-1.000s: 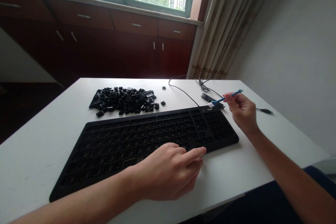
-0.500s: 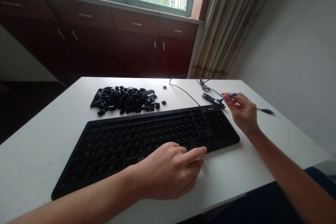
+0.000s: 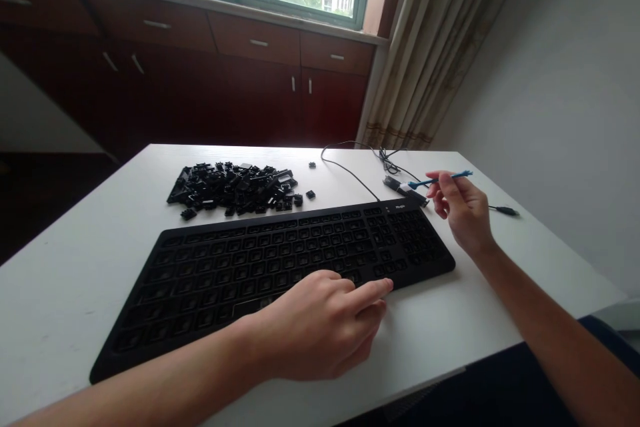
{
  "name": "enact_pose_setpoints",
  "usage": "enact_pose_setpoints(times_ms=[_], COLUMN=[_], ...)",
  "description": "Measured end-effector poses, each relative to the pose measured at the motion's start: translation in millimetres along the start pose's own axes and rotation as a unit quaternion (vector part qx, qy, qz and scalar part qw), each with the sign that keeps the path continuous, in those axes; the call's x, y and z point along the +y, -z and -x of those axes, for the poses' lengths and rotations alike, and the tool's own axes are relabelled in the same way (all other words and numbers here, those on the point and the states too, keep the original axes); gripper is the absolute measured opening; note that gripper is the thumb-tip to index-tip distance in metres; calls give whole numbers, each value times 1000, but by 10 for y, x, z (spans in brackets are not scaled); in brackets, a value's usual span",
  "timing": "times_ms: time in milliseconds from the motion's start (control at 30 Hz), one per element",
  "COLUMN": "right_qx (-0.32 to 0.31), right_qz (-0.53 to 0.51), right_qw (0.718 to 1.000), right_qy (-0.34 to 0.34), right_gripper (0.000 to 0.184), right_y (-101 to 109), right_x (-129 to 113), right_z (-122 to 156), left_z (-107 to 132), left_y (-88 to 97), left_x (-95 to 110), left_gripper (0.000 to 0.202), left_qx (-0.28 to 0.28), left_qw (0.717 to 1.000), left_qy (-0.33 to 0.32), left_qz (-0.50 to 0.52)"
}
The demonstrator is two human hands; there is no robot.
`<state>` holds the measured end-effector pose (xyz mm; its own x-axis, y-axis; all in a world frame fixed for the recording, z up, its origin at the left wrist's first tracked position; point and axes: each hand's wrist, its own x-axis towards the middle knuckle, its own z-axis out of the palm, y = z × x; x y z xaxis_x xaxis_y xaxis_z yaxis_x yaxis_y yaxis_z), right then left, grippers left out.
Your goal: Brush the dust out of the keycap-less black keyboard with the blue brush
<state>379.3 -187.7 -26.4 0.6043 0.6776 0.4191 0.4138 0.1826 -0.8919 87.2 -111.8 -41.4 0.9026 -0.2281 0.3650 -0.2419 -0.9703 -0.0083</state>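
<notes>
A black keyboard (image 3: 280, 260) with its keycaps removed lies across the white table (image 3: 75, 260). My left hand (image 3: 320, 327) rests on the keyboard's near edge, its fingers curled and the index finger stretched toward the right. My right hand (image 3: 463, 210) hovers just past the keyboard's far right corner and pinches a thin blue tool (image 3: 440, 179) held almost level. A heap of loose black keycaps (image 3: 233, 188) sits behind the keyboard, with two stray caps beside it.
The keyboard's black cable (image 3: 360, 163) loops on the table behind the right corner, beside a small dark object (image 3: 400, 188) and a plug (image 3: 506, 211). Dark wooden cabinets (image 3: 200, 80), a window and a curtain (image 3: 430, 47) stand beyond the table.
My right hand dipped the blue tool toward the table, then raised it again to almost level. My left hand has stayed put on the keyboard.
</notes>
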Motion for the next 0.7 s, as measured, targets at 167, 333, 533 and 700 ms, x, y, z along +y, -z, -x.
enact_pose_setpoints(times_ms=[167, 333, 533, 700], right_qx=[-22, -53, -79, -82], right_qz=[-38, -40, 36, 53], right_qw=[998, 996, 996, 995], right_qy=[-41, -57, -12, -9], right_gripper=[39, 39, 39, 36], right_y=[23, 19, 4, 16], right_x=[58, 58, 57, 93], right_z=[-19, -1, 46, 48], left_z=[0, -7, -5, -2], left_y=[-2, 8, 2, -4], left_x=[0, 3, 0, -1], left_gripper=[30, 29, 30, 31], left_qx=[2, 4, 4, 2], left_qw=[1000, 1000, 1000, 1000], left_qy=[-2, 1, -1, -2], left_qz=[-2, 0, -2, -4])
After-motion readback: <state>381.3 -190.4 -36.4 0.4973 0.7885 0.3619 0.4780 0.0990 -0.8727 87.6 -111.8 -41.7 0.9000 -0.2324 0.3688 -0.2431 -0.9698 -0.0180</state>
